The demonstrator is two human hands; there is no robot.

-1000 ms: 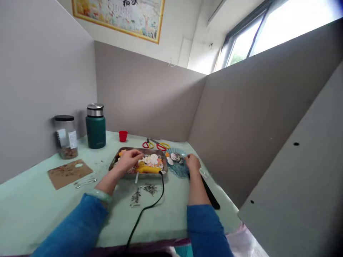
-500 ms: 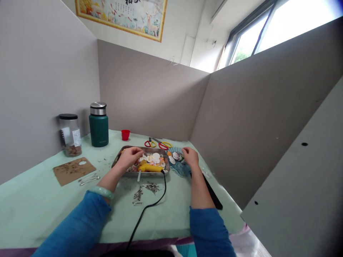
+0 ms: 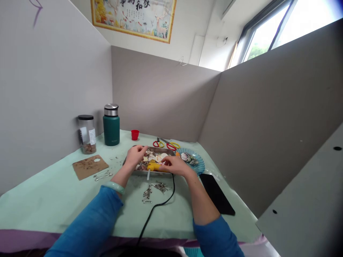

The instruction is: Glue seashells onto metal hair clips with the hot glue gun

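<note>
My left hand (image 3: 136, 156) is over the left part of a metal tray (image 3: 171, 151), its fingertips pinched together; whatever is between them is too small to make out. Several pale round discs and small scraps (image 3: 158, 157) fill the tray. A yellow glue gun (image 3: 153, 166) lies across the tray's near edge, its white nozzle (image 3: 148, 175) hanging over. My right hand (image 3: 175, 166) is closed over the gun's right part, fingers on the far side, hiding that part. A black cord (image 3: 158, 205) runs from the gun toward me.
Safety pins (image 3: 147, 193) lie before the tray. A blue plate (image 3: 200, 164) with small decorations and a black flat object (image 3: 218, 194) are at right. Scissors (image 3: 170, 145) and a red cup (image 3: 135, 135) stand behind. Left are cardboard (image 3: 89, 167), a jar (image 3: 87, 135) and a green flask (image 3: 111, 128).
My right hand has moved left from the blue plate to the glue gun on the tray. My left hand stays pinched over the tray. The view has shifted slightly to the left.
</note>
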